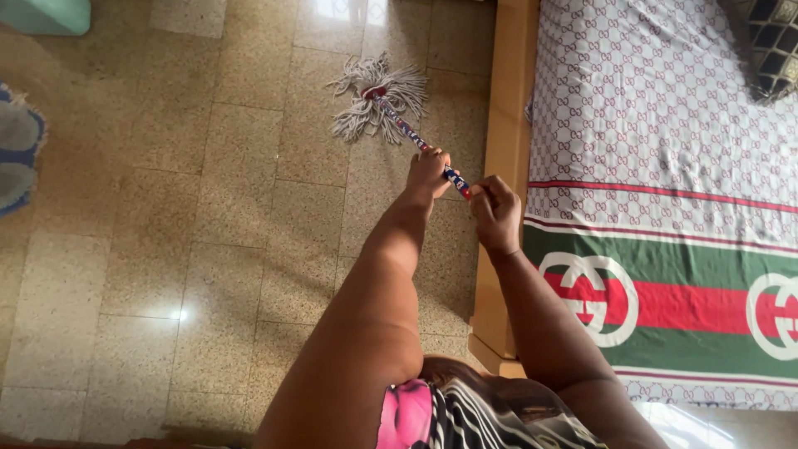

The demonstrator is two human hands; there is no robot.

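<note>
Patterned clothing (465, 416) sat nearest the lens, both forearms reaching out from it. Left hand (429, 173) was closed round the mop handle (416, 137) partway down; right hand (495, 214) was wrapped on its top end. Mop head (378, 100) lay splayed on the speckled tile floor (166, 249), close to the wooden bed frame (503, 166).

Risk, as I judged it: the strands could snag under the frame edge, or the handle's top could knock the patterned bedsheet (665, 125), given how near the right hand worked to it.

Handle's printing unreadable; fingertips hidden behind the grip; feet out of view; blue-grey object (17, 150) at the left edge cropped.
</note>
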